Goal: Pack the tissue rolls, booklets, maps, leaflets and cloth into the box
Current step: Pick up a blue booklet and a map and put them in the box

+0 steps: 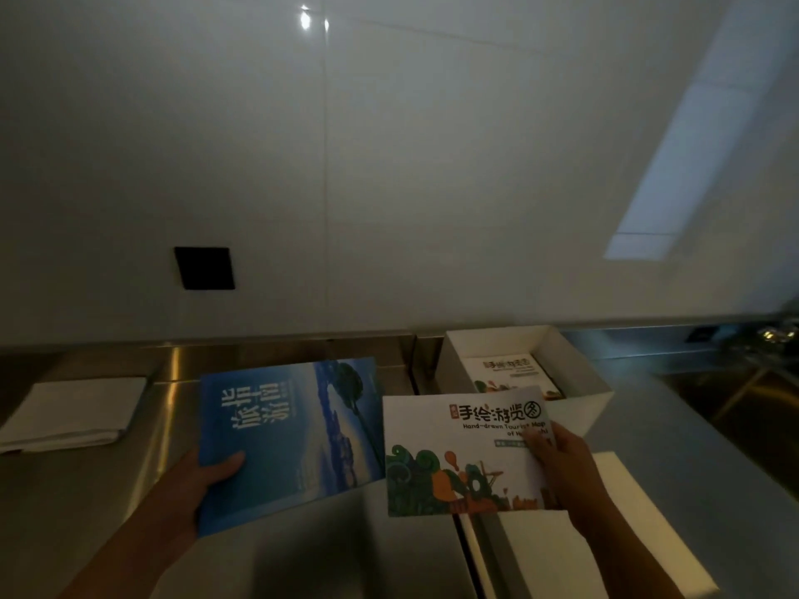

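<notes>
My left hand (203, 482) grips the near left corner of a blue booklet (294, 434) with white characters, held above the steel counter. A white hand-drawn tourist map (454, 451) with green and orange drawings is pinched at its right edge by my right hand (562, 460). Behind the map stands an open white box (458, 348), with another such map (510, 373) lying inside it. A folded white cloth (73, 412) lies on the counter at the far left.
The steel counter (108, 503) runs along a pale wall with a black square panel (204, 268). A white flat piece, perhaps the box lid (627, 520), lies at the near right under my right forearm. The counter's right side drops to a dark floor.
</notes>
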